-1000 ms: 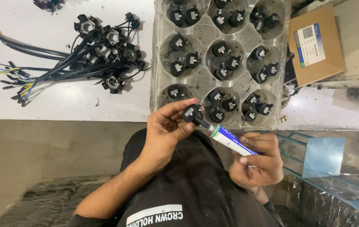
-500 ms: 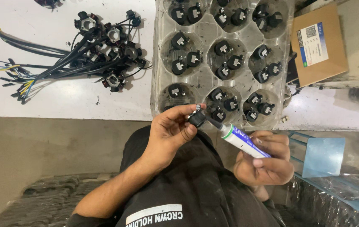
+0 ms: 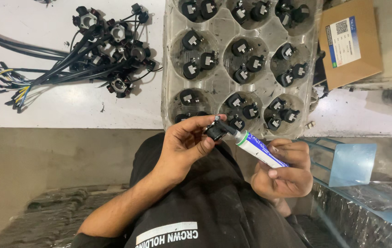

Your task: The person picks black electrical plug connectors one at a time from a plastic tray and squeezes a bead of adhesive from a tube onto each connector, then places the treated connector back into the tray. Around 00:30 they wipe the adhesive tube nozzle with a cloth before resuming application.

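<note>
My left hand (image 3: pixel 184 142) pinches a small black plastic part (image 3: pixel 214 130) over my lap, just below the table edge. In my right hand (image 3: pixel 282 171) is a white and blue tube (image 3: pixel 258 148), tilted up to the left so its black nozzle touches the part. Directly above both hands sits a clear plastic tray (image 3: pixel 219 89) with round pockets, each pocket holding two or three similar black parts.
A bundle of black wired sockets with coloured leads (image 3: pixel 99 50) lies on the white table (image 3: pixel 67 105) at the left. A brown cardboard box (image 3: pixel 349 43) rests at the upper right. A blue wire basket with a plastic sheet (image 3: pixel 352 165) is at my right.
The tube's nozzle has stayed on the black part. Both hands shifted slightly down and right, and my right hand has regripped the tube a little.
</note>
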